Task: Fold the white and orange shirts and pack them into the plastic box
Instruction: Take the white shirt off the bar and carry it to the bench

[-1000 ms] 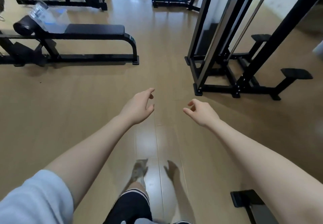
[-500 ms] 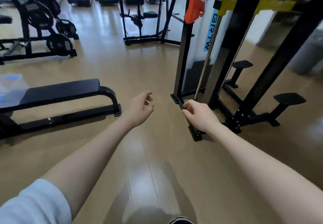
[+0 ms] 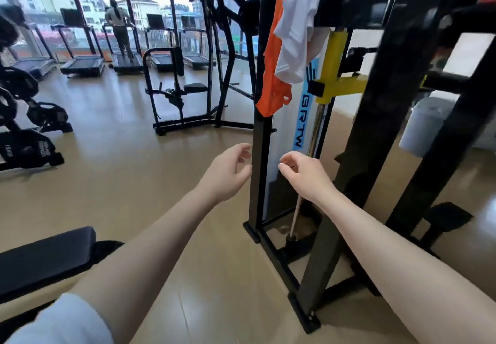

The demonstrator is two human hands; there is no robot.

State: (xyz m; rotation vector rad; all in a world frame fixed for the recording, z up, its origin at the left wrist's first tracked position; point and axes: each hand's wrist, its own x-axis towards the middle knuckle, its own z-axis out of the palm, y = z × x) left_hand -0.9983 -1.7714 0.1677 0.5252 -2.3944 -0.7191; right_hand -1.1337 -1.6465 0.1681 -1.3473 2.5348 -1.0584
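Observation:
An orange shirt [image 3: 271, 75] and a white shirt [image 3: 294, 37] hang together from the black frame of a weight machine [image 3: 257, 139], high up and right of centre. My left hand [image 3: 226, 173] and my right hand [image 3: 306, 176] are stretched out in front of me, well below the shirts. Both hands have loosely curled fingers and hold nothing. The left hand is just left of the machine's upright post, the right hand just right of it. The plastic box is out of view.
A black padded bench [image 3: 45, 257] lies low at my left. More gym machines [image 3: 182, 91] and weight plates [image 3: 26, 147] stand further back. A person walks on a treadmill [image 3: 124, 60] by the windows. A grey bin [image 3: 424, 126] stands behind the machine at right.
The view has lifted from the floor toward the weight machine, bringing the hanging shirts fully into sight. Both hands stay out in front and have come closer to the machine's post.

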